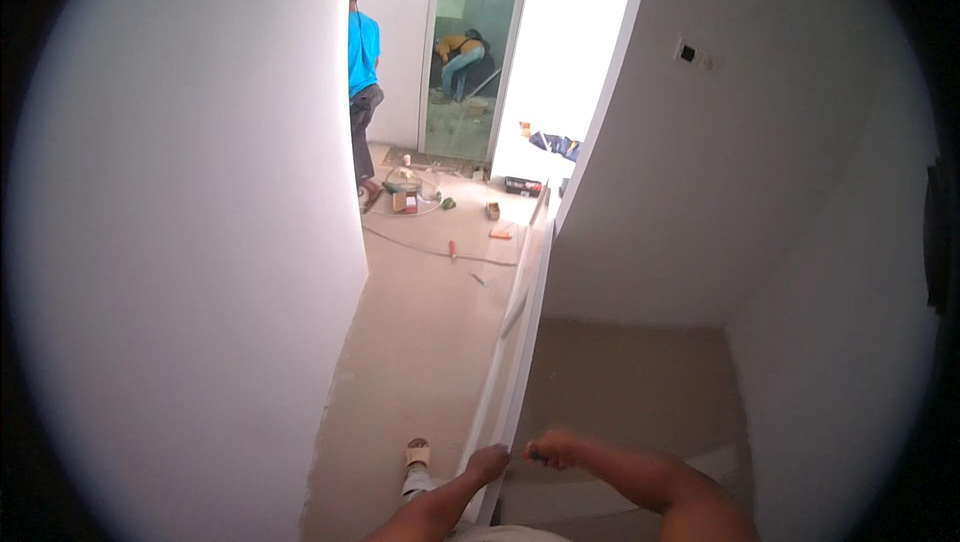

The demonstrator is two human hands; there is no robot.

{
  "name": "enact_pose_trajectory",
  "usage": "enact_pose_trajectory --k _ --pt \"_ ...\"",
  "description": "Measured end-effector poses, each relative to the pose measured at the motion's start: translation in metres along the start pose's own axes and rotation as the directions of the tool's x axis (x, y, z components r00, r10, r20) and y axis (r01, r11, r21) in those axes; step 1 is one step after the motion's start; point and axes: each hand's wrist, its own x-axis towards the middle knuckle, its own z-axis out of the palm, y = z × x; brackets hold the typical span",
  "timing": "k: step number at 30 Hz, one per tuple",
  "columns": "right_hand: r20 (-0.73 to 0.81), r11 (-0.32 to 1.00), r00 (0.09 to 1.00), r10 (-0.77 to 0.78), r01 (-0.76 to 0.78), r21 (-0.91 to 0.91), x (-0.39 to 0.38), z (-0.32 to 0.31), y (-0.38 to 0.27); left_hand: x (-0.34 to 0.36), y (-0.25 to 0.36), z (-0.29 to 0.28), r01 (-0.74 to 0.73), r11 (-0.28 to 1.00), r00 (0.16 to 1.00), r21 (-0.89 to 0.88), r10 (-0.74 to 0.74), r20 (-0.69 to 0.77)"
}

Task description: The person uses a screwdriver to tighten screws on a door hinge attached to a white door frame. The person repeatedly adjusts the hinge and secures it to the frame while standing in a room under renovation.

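Observation:
A long white door-like panel (513, 382) stands on its narrow edge and runs away from me along the floor. My left hand (488, 464) is closed at the near part of its upper edge; what the fingertips pinch there is too small to make out. Just right of it, my right hand (558, 448) is wrapped round a screwdriver (536, 456) with a red and black handle. The screwdriver lies roughly level, its thin shaft pointing left toward my left fingertips. The tip's contact cannot be made out.
White walls (200, 242) flank me. My sandalled foot (417, 454) is left of the panel. Farther off lie a red-handled tool (452, 249), a cable (420, 246), boxes (405, 202) and a dark toolbox (522, 186). A person in blue (364, 52) stands far left; another (462, 57) bends behind a glass door (475, 127).

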Motion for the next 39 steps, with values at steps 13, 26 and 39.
enact_pose_trajectory --k 13,26,39 --pt "0.11 0.878 0.994 0.001 0.052 -0.475 0.025 0.008 0.002 -0.014 0.018 0.03 0.289 0.788 0.838 -0.543 -0.483 -0.254" --pt "-0.006 0.964 0.997 0.077 -0.076 -0.253 0.015 0.002 -0.005 -0.005 0.017 0.077 0.39 0.659 0.8 -0.643 -0.588 -0.117" --pt "0.188 0.448 0.955 -0.23 0.275 -0.85 0.005 0.018 -0.003 -0.007 0.024 0.066 0.429 0.693 0.788 -0.579 -0.601 -0.135"
